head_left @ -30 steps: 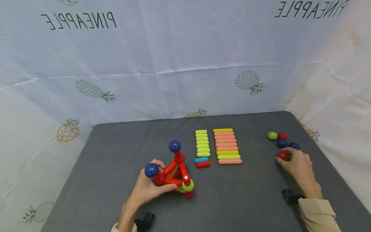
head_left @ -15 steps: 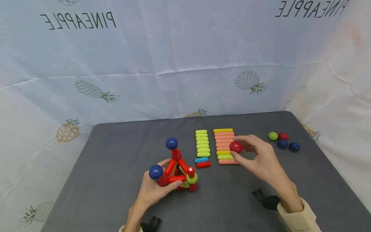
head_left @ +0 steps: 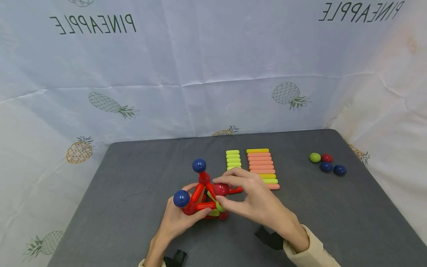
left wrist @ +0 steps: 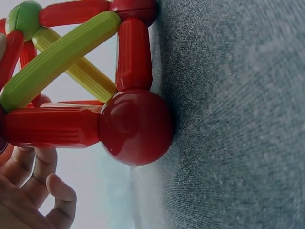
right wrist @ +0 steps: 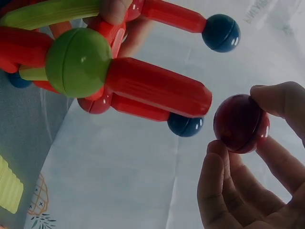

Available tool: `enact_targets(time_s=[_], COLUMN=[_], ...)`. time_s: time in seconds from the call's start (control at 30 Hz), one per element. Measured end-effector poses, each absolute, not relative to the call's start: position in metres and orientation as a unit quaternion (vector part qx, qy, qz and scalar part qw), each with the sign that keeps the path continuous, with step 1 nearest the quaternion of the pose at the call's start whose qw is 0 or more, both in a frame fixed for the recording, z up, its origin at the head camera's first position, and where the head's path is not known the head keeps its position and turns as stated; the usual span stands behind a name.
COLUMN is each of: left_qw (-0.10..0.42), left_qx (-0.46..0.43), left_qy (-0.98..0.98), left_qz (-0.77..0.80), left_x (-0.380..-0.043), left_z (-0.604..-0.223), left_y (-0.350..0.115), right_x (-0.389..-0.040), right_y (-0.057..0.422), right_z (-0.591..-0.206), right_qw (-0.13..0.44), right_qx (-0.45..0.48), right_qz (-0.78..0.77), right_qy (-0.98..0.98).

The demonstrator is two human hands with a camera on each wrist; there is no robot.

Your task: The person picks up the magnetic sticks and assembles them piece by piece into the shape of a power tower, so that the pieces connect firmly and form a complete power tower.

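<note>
Gripping rod-and-ball frame (head_left: 205, 205) with left hand (head_left: 180, 217), lower centre of head view — pinching red ball (head_left: 221, 189) with right hand (head_left: 258, 196), just beside red rod (right wrist: 157, 88).

Two hands (head_left: 176, 218) (head_left: 258, 196); one frame (head_left: 197, 193); two stick columns (head_left: 233, 160) (head_left: 260, 162); unattached: two blue balls (head_left: 326, 167) (head_left: 340, 170), two red balls (head_left: 221, 189) (head_left: 326, 158), one green ball (head_left: 315, 157).

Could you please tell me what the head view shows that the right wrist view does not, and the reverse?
Head only: four loose balls at the right of the table, and the right sleeve.
Right wrist only: the bare end of a red rod, pointing toward a red ball.
Both: the left hand holding the ball-and-rod structure, the right hand pinching that ball.
</note>
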State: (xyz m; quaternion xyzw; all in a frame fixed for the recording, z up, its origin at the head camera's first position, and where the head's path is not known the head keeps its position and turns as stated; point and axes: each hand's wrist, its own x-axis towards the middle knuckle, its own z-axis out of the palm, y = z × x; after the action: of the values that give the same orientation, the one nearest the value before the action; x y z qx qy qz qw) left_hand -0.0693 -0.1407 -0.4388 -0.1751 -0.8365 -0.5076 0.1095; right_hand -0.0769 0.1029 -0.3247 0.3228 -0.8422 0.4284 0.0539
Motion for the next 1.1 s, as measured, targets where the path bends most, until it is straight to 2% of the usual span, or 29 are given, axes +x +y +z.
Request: enact_targets(time_s=[0.27, 0.33, 0.47, 0.57, 0.67, 0.73, 0.9, 0.97, 1.1], left_qw=[0.11, 0.097, 0.022, -0.057, -0.102, -0.083, 0.027, 0.037, 0.018], left_qx=[-0.189, -0.206, -0.258, -0.306, -0.335, -0.334, -0.253, -0.233, -0.237], left_qy=[-0.829, -0.829, -0.824, -0.787, -0.729, -0.713, -0.769, -0.786, -0.792], left_qz=[-0.514, -0.511, -0.504, -0.533, -0.588, -0.612, -0.586, -0.572, -0.562], left_x=[-0.07, -0.071, -0.073, -0.075, -0.08, -0.086, -0.103, -0.11, -0.123], left_z=[-0.44, -0.439, -0.434, -0.428, -0.424, -0.424, -0.426, -0.428, -0.429], left_y=[-0.141, -0.145, -0.168, -0.191, -0.208, -0.211, -0.193, -0.184, -0.169], right_x=[-0.074, -0.074, -0.073, -0.075, -0.082, -0.088, -0.102, -0.105, -0.108], right_y=[0.102, 0.104, 0.11, 0.118, 0.125, 0.128, 0.139, 0.144, 0.157], right_z=[-0.329, -0.33, -0.33, -0.333, -0.34, -0.348, -0.375, -0.386, -0.403], right_qw=[0.048, 0.042, 0.033, 0.048, 0.065, 0.072, 0.069, 0.067, 0.057], right_qx=[0.325, 0.324, 0.306, 0.287, 0.275, 0.268, 0.246, 0.233, 0.196], right_qz=[0.415, 0.412, 0.419, 0.43, 0.433, 0.425, 0.373, 0.349, 0.285], right_qy=[-0.849, -0.851, -0.855, -0.855, -0.856, -0.862, -0.892, -0.905, -0.937])
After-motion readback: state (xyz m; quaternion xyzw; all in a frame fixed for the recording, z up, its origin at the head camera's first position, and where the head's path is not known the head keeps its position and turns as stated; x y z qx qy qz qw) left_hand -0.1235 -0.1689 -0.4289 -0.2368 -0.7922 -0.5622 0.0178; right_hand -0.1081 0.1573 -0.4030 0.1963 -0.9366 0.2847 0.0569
